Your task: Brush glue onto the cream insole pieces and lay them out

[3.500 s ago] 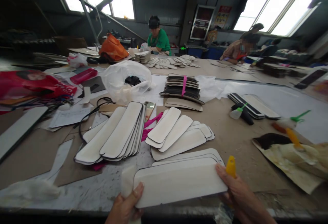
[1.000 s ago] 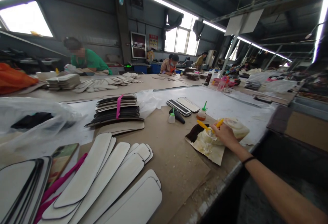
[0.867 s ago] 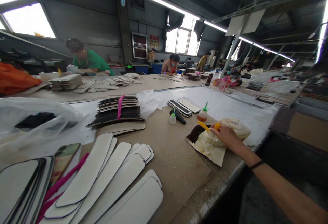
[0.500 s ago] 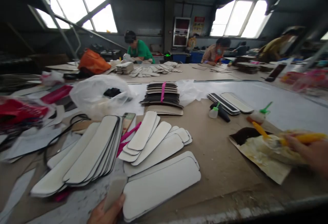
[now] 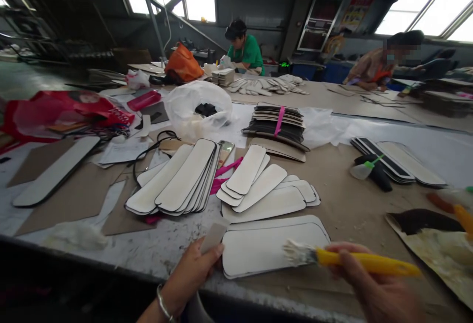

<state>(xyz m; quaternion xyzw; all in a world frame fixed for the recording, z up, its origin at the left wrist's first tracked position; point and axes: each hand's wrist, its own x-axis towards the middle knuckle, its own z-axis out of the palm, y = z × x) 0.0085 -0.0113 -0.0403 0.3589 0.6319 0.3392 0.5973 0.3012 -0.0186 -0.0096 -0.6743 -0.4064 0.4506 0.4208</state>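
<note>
My right hand (image 5: 364, 274) grips a glue brush (image 5: 362, 260) by its yellow handle. The brush's pale, coated bristles are over the front white panel (image 5: 266, 251), a long rounded piece lying on a similar one; whether they touch it I cannot tell. In my left hand (image 5: 197, 266) is a small greyish-beige strip (image 5: 214, 237), pinched between thumb and fingers at the panel's left end. Behind lie several fanned white panels (image 5: 258, 192), and to their left a thicker stack of white panels (image 5: 185, 177).
At the right lies a glue-smeared sheet (image 5: 439, 249). A small green-tipped bottle (image 5: 361, 170) stands near dark-edged strips (image 5: 384, 160). Further back are a bundle with a pink band (image 5: 275, 123) and a plastic bag (image 5: 195, 109). Two people (image 5: 246, 49) work across the table.
My right hand has brought the brush from the glue-smeared sheet leftward to above the front panel. My left hand still holds the strip. The view has turned left.
</note>
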